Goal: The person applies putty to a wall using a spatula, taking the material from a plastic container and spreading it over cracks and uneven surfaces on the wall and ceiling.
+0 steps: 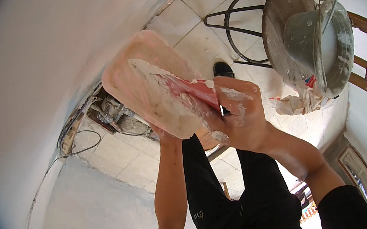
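Note:
My left hand [163,135] holds up a pale pink, round-cornered plastering board [142,53] from underneath, and its fingers are mostly hidden by the board. Wet, cream-coloured plaster [161,98] lies smeared along the board's middle. In my right hand [244,114], closed and spattered with plaster, is a red plastering trowel [194,93]. The trowel is tilted over the board's right side, its edge against the plaster. How much of its blade lies behind the plaster I cannot tell.
A plaster-stained bucket [299,34] sits on a round stool [269,17] at the right. Beside it are a crumpled bag [303,103] and a wooden chair [363,70]. Cables [85,136] and dirty tools [112,111] lie by the left wall [39,66]. The floor is tiled [184,17].

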`<move>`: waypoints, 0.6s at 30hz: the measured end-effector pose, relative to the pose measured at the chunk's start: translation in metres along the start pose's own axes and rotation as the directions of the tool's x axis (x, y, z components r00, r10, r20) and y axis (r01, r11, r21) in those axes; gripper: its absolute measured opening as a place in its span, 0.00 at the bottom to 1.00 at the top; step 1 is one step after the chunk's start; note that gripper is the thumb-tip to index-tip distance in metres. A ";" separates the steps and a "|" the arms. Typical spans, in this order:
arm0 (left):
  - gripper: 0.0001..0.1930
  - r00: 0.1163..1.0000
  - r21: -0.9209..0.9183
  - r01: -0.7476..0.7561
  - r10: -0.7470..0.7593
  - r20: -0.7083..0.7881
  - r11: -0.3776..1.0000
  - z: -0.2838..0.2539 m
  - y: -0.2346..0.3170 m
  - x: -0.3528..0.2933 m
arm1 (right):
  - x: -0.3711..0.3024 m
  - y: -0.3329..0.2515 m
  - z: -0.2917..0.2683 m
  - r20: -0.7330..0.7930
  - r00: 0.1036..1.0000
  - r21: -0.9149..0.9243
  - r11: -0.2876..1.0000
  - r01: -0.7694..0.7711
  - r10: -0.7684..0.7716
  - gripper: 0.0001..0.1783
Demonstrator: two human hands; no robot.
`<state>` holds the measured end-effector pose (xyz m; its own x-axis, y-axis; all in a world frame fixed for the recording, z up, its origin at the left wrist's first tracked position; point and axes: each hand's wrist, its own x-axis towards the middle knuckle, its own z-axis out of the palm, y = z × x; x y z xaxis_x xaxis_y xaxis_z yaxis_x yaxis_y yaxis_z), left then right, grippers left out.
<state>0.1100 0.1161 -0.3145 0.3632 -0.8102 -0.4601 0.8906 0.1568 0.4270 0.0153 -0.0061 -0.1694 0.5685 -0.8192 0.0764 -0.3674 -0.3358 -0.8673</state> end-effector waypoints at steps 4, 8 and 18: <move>0.37 1.000 0.042 0.018 -0.017 -0.022 0.999 0.010 -0.001 0.002 | -0.011 0.016 0.007 0.129 0.989 0.027 0.996 -0.082 0.078 0.08; 0.37 0.999 0.099 0.021 -0.017 -0.038 0.995 0.011 -0.007 0.004 | -0.005 0.016 0.008 0.110 0.990 -0.081 0.994 -0.075 0.084 0.06; 0.35 0.997 -0.019 0.070 -0.070 0.025 0.997 0.030 -0.017 0.004 | -0.010 0.026 0.002 0.077 0.995 -0.100 0.994 -0.047 0.055 0.07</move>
<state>0.0885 0.0931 -0.3006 0.2932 -0.8331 -0.4690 0.9188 0.1100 0.3791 0.0009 -0.0058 -0.1939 0.6025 -0.7980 -0.0098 -0.4654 -0.3413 -0.8167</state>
